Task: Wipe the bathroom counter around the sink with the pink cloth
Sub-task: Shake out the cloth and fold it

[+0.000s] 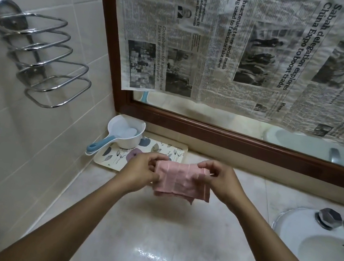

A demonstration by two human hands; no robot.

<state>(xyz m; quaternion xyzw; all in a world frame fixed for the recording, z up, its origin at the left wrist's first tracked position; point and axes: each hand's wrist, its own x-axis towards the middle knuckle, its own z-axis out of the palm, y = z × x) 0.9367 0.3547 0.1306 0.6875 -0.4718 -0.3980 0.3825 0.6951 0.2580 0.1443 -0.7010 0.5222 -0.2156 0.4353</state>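
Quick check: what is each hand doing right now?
Left hand: closed, pinching the left edge of the pink cloth.
Right hand: closed, pinching the cloth's right edge; the cloth is held above the counter.

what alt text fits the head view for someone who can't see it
Both hands, left and right, hold a pink cloth above a beige counter. A sink sits at right, a scoop on a tray at back left, below a newspaper-covered mirror.
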